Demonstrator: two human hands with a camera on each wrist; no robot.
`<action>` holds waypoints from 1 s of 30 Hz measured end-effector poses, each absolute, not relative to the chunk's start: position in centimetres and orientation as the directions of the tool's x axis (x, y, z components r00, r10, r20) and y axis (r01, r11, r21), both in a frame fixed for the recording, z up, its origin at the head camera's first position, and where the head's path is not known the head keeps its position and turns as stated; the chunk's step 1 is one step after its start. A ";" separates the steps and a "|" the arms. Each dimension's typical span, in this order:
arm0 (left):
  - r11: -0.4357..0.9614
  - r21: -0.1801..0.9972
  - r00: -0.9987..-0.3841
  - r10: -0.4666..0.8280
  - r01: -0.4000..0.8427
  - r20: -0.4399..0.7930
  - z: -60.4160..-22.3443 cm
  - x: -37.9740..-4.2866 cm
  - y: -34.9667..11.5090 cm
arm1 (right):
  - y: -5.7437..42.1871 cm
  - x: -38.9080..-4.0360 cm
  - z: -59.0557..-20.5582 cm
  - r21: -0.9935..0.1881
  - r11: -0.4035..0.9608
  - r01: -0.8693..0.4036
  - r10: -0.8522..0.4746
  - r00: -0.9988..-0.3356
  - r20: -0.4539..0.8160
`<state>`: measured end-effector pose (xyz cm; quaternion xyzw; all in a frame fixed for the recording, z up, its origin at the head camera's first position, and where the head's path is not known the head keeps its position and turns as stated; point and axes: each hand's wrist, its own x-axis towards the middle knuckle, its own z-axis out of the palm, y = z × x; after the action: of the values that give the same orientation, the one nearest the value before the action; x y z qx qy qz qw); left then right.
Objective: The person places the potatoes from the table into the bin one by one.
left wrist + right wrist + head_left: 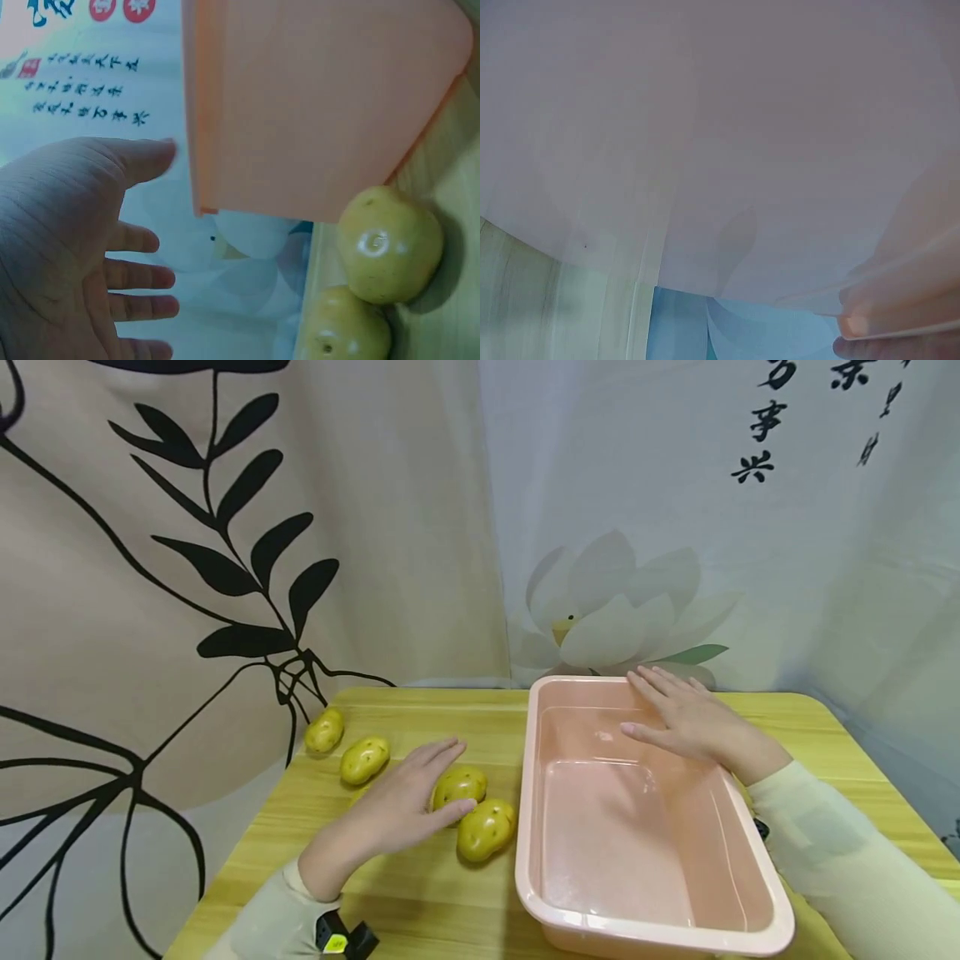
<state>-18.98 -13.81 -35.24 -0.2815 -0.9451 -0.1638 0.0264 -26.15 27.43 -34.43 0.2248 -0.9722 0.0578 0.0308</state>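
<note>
A pink plastic basin (607,835) stands on the table with nothing in it. My right hand (686,718) lies over its far right corner, fingers straight across the rim and thumb inside; in the right wrist view only fingertips (900,347) show at the rim. To the left of the basin, my left hand (401,802) hovers over several yellow potatoes (486,831), fingers extended and holding nothing. Its palm (52,225) shows in the left wrist view, away from the two nearest potatoes (390,244). Another potato is mostly hidden beneath this hand.
The wooden table (420,910) ends at a curtain (405,527) printed with dark leaves, a lotus and writing. Farther left, single potatoes (325,731) lie close to the table's left edge. The basin's walls rise between the two hands.
</note>
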 end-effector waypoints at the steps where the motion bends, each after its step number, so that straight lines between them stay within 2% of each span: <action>1: 0.789 0.290 -0.840 0.524 0.541 0.142 -35.5 -19.1 -13.8 | 27.5 -26.2 -34.4 -0.099 0.893 -0.440 -0.433 -0.897 0.086; 12: 0.765 0.322 -0.823 0.557 0.559 0.105 -38.5 -19.3 -12.6 | 27.5 -26.1 -34.5 -0.103 0.892 -0.440 -0.431 -0.897 0.097; 24: 0.705 0.315 -0.766 0.627 0.635 0.141 -42.3 -20.4 -12.0 | 27.4 -26.3 -34.6 -0.110 0.891 -0.441 -0.433 -0.897 0.089; 30: 0.661 0.349 -0.737 0.659 0.664 0.154 -43.5 -21.2 -11.7 | 27.4 -26.1 -34.4 -0.114 0.891 -0.440 -0.431 -0.897 0.095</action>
<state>-21.17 -11.66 -43.53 -0.3628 -0.9114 -0.1940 0.0070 -26.14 27.39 -34.40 0.2241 -0.9717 0.0664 0.0334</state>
